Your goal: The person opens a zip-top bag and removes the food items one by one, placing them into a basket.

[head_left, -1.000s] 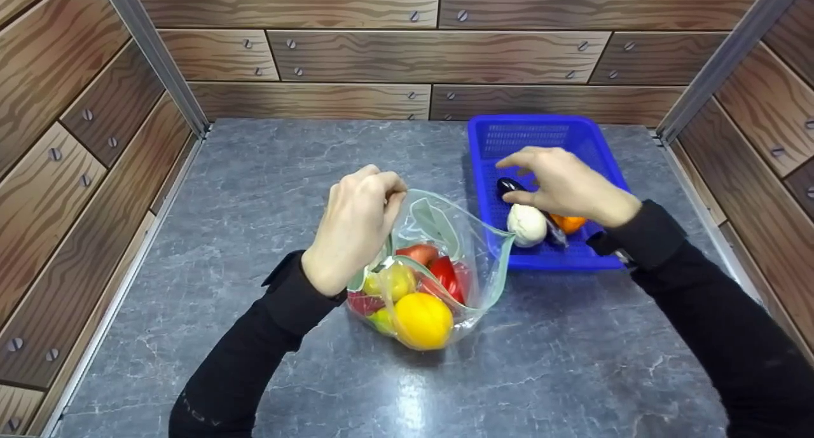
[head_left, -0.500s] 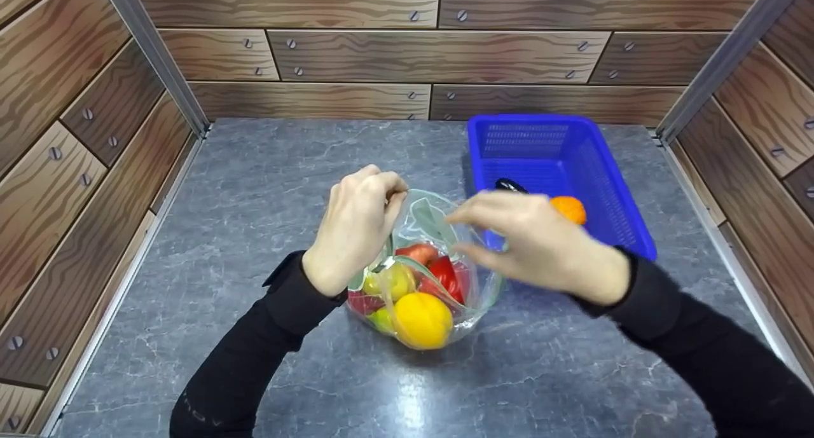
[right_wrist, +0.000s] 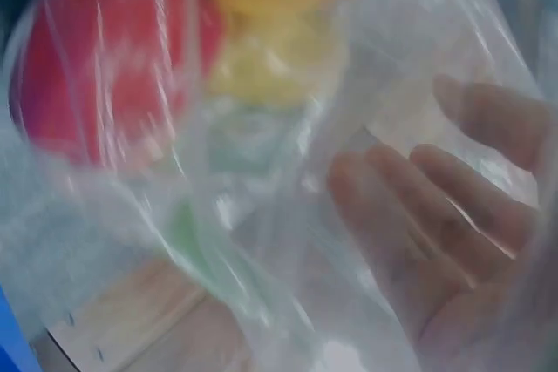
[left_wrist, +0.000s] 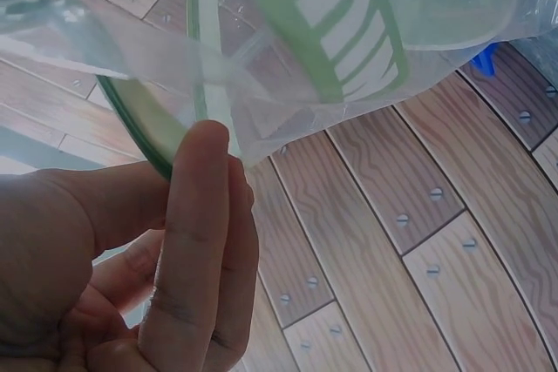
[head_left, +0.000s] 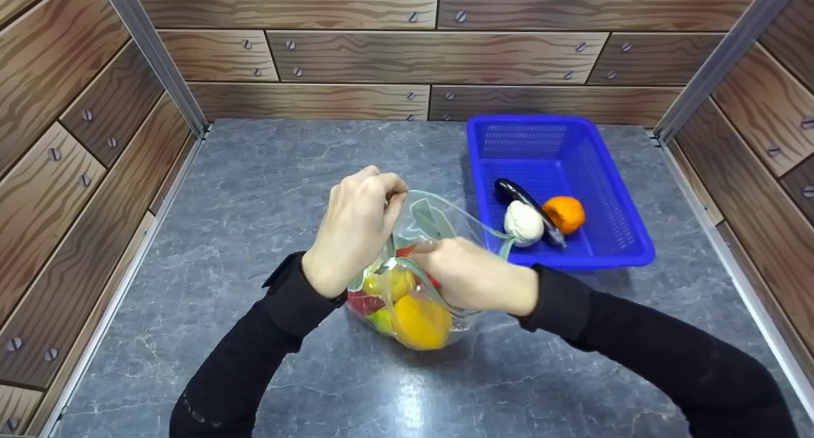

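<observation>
My left hand [head_left: 359,228] pinches the green-edged rim of a clear zip bag [head_left: 480,225]; the left wrist view shows the rim between thumb and fingers. Inside the bag are a yellow-orange fruit [head_left: 423,323], a yellowish round fruit [head_left: 397,282] and red produce [head_left: 364,302]. My right hand [head_left: 474,276] reaches into the bag from the right, over the red pieces. Through the blurred plastic in the right wrist view, its fingers [right_wrist: 436,215] look loosely extended, holding nothing, with a red piece [right_wrist: 105,58] off to the left.
Right of the bag stands a blue basket [head_left: 620,190]. It holds a dark eggplant [head_left: 518,193], a white bulb-shaped vegetable [head_left: 523,224] and an orange round piece [head_left: 565,214]. The bag's rim overlaps the basket's near left corner. Wood-patterned walls enclose the grey tabletop [head_left: 305,152].
My right hand has moved left from over the basket and down into the bag. The white vegetable is still in the basket. My left hand keeps its hold on the rim.
</observation>
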`<action>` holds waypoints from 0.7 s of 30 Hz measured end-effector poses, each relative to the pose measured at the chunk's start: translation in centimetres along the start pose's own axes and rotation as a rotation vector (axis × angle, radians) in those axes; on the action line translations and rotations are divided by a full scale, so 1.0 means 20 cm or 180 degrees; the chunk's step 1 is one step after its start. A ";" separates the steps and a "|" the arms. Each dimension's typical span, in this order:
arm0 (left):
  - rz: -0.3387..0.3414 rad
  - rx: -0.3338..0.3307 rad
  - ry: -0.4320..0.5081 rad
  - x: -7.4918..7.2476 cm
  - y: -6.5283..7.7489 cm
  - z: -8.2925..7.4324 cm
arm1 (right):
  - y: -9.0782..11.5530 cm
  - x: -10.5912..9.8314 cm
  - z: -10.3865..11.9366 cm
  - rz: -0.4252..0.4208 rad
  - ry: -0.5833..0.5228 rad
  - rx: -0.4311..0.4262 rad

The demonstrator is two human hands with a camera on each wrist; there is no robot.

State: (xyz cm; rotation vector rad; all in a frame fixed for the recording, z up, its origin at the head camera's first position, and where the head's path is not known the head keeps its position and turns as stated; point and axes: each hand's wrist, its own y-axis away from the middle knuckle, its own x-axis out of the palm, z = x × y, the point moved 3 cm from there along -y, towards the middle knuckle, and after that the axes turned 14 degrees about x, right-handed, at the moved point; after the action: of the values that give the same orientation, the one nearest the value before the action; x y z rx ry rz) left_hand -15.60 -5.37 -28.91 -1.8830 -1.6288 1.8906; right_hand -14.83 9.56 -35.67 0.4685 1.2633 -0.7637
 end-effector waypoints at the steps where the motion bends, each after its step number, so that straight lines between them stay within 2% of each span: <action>1: -0.0001 0.0003 -0.0005 0.00 0.00 0.00 | -0.01 0.03 0.00 -0.0024 -0.0032 -0.0093; 4: 0.0010 0.0002 0.0012 0.00 0.00 -0.01 | -0.01 0.11 -0.01 0.0066 -0.0322 -0.0482; 8: 0.0062 -0.0039 0.0099 0.00 0.01 -0.01 | 0.00 0.18 -0.02 0.0568 -0.0652 -0.0778; 9: 0.0073 -0.0050 0.0121 0.00 0.01 -0.02 | 0.00 0.19 -0.02 0.0685 -0.0633 -0.0804; 11: 0.0092 -0.0070 0.0150 0.00 0.01 -0.02 | 0.02 0.18 -0.03 0.0897 -0.0546 -0.0800; 13: 0.0088 -0.0071 0.0154 0.01 0.02 -0.02 | 0.04 0.18 -0.03 0.0945 -0.0313 -0.0890; 18: 0.0094 -0.0043 0.0185 0.01 0.02 -0.02 | 0.07 0.20 -0.01 0.0855 0.0362 -0.1046; 21: 0.0082 -0.0040 0.0196 0.01 0.02 -0.02 | 0.06 0.22 0.00 0.0896 0.0454 -0.0948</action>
State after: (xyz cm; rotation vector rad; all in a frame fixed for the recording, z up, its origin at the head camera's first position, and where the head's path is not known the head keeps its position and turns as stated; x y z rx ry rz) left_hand -15.00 -5.21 -29.23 -1.9557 -1.6102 1.8165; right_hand -13.43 9.15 -40.02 0.4501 1.3815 -0.3023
